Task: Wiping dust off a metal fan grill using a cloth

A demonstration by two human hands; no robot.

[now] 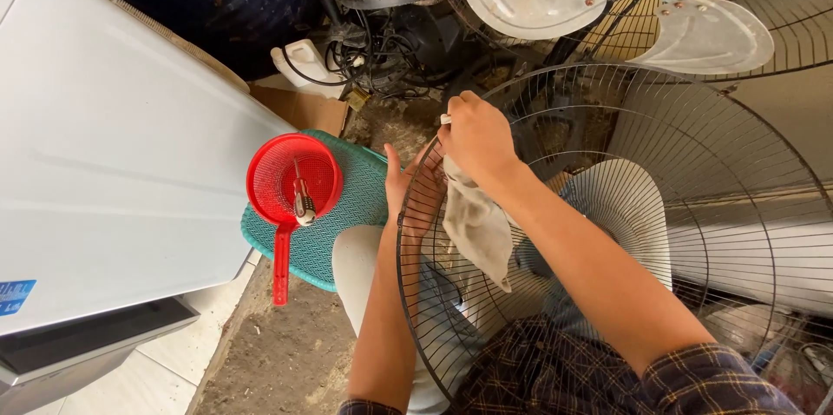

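Big white appliance (113, 146) on the left, pale floor tiles (165, 363) beside bare dirty concrete (286, 354). Teal woven stool (347, 215) near centre. Dark cable clutter (382, 42) at back, possibly a motor. Daylight, soft.

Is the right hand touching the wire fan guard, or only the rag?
Touching. In the head view the right hand presses a pale rag against the rim of the wire fan guard, its fingers curled over the wires with no gap showing.

A teal woven stool (347, 233) is seen at nine o'clock on the dirty floor (286, 354); a red plastic strainer (291, 181) is rested on it, a screwdriver (301, 198) inside.
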